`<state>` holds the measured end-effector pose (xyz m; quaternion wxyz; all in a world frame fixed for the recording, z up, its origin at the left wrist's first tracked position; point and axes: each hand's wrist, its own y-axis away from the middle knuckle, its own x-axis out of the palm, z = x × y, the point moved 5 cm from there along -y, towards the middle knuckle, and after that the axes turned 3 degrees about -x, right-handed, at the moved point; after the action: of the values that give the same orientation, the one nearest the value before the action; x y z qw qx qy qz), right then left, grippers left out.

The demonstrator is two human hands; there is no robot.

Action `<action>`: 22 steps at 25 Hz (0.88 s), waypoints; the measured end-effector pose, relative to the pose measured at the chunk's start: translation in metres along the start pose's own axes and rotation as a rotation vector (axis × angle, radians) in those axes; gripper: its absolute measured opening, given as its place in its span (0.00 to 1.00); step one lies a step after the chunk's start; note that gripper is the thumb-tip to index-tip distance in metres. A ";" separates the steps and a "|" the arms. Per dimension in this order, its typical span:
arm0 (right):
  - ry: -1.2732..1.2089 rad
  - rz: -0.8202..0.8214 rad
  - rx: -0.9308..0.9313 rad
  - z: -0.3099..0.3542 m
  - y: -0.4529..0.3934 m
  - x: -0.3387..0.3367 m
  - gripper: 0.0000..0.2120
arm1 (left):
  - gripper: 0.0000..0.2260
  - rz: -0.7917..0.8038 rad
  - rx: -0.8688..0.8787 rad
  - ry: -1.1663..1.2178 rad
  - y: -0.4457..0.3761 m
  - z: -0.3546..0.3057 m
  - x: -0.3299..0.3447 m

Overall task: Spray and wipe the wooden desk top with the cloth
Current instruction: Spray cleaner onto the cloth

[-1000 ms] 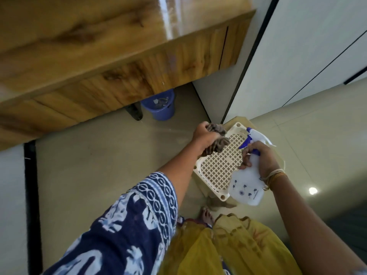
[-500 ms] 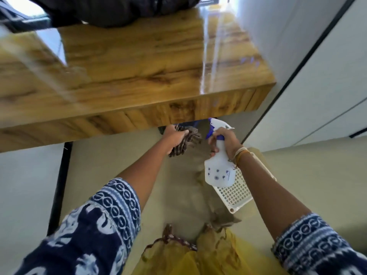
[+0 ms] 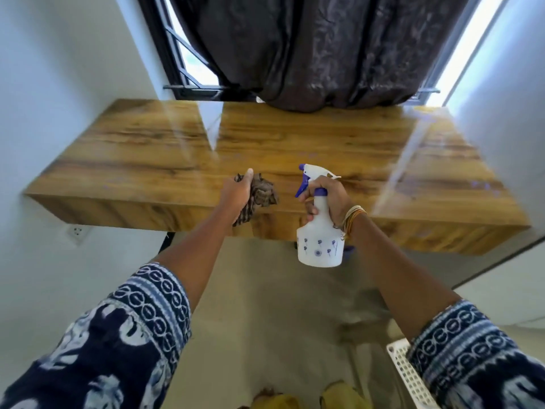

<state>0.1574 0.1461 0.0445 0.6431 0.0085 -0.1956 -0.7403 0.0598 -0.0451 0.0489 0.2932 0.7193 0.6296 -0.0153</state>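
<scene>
The wooden desk [image 3: 295,149] now fills the middle of the view, its glossy top lying bare under the window, where a moment ago only its near edge and underside showed above the floor. The person has straightened up from the white lattice basket [image 3: 408,376] on the floor, which has slipped to the bottom right corner, and has brought both tools up to the work.

The left hand [image 3: 237,196] has its fingers curled round the bunched brown checked cloth [image 3: 259,196], which now sits at the desk's near edge, part of it hanging over the front face; I cannot tell whether it presses on the top yet. The right hand [image 3: 330,199] grips the neck of the white spray bottle [image 3: 320,237], fingers around the blue trigger, the nozzle raised over the near edge and pointed left toward the cloth.

No mist or wet patch shows on the wood, so spraying looks not yet begun. Fetching seems finished and the first squeeze looks due next. A dark curtain [image 3: 318,48] hangs down to the far edge, close enough that stray spray could reach it.
</scene>
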 end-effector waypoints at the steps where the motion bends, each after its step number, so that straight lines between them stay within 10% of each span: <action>1: 0.007 0.015 -0.019 0.010 -0.008 0.015 0.12 | 0.25 -0.004 -0.002 0.043 -0.004 -0.006 -0.015; 14: 0.118 0.087 -0.096 0.122 -0.146 0.115 0.14 | 0.18 0.260 0.019 0.844 -0.110 -0.079 -0.126; 22: 0.171 0.270 -0.020 0.158 -0.220 0.171 0.25 | 0.22 0.206 0.079 0.910 -0.180 -0.107 -0.156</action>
<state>-0.1225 0.0482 0.1648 0.7513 0.0390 -0.1321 -0.6455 -0.1746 -0.1317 0.1260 -0.0404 0.7224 0.6184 0.3067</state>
